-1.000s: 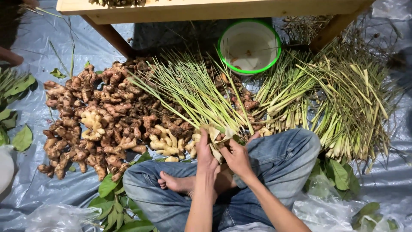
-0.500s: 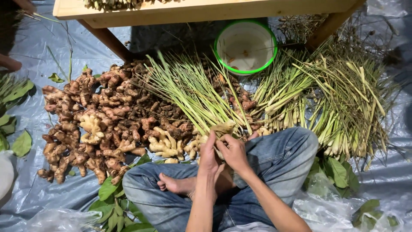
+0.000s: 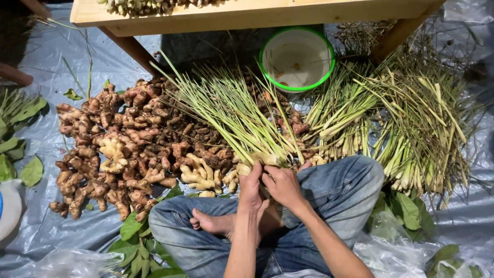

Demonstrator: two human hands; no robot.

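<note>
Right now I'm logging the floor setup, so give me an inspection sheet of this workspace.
Surface: grey plastic sheet on the floor.
Job's things: lemongrass bundle, root ends at both hands.
Clutter: ginger heap; more lemongrass stalks; green-rimmed white bucket; loose green leaves; clear plastic bags.
Hands: left hand and right hand both closed on the bundle's root ends.
Cables: nothing seen.
Surroundings: wooden table above; person sits cross-legged in jeans, barefoot.
</note>
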